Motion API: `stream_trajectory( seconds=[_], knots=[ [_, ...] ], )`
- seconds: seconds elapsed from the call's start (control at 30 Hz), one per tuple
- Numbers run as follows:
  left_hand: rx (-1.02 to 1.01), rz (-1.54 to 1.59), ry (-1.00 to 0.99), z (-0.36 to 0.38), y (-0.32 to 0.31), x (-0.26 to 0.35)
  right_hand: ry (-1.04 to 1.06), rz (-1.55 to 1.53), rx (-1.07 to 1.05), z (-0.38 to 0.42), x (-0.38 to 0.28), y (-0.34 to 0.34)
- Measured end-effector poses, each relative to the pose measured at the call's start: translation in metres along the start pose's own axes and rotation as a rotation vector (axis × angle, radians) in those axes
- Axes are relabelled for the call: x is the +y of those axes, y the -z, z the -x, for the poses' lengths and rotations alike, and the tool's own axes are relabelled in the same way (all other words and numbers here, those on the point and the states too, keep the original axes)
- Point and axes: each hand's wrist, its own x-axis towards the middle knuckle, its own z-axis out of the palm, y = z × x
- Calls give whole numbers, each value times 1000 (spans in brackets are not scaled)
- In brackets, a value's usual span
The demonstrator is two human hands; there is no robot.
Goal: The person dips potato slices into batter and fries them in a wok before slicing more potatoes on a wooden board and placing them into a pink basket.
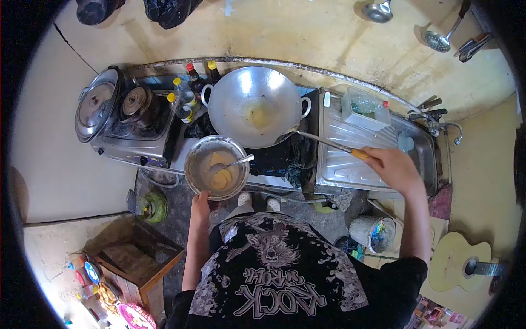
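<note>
My left hand [201,198] grips the near rim of a metal bowl [190,174], which holds pale batter, several light slices and a spoon [236,162]. In my right hand [383,166] is the yellow-brown handle of a long metal utensil [329,142]. The utensil's far end reaches the right rim of a big two-handled wok [230,112]; its tip is hard to make out. A small pool of yellowish liquid [257,116] lies at the bottom of the wok. The bowl is just below and left of the wok.
Bottles [185,96] with yellow and red caps are behind the bowl. Left of them, a blackened pot [138,107] and a large lidded pot [97,105] are at a stove. A steel sink [350,159] with a plastic box [364,118] is on the right. A bin [364,229] is below.
</note>
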Motion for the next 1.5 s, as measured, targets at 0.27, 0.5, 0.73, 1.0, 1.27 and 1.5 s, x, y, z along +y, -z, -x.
stream_trajectory(
  seconds=[0.27,0.5,0.73,1.0,1.27,1.5],
  knots=[
    [-11,60,-64,-4,-8,11,5,96,208,42,7,20],
    [-13,76,-67,-1,-7,12,19,-39,133,-10,-11,-26],
    [-16,97,-61,-3,3,2,127,-109,146,-51,-25,-90],
    [46,74,-28,-4,3,3,21,-71,31,-25,-13,-30],
    [15,26,2,-11,1,8,4,-138,269,47,27,8],
    [-54,58,-21,-17,-7,7,-428,-533,342,82,119,-124]
  ],
)
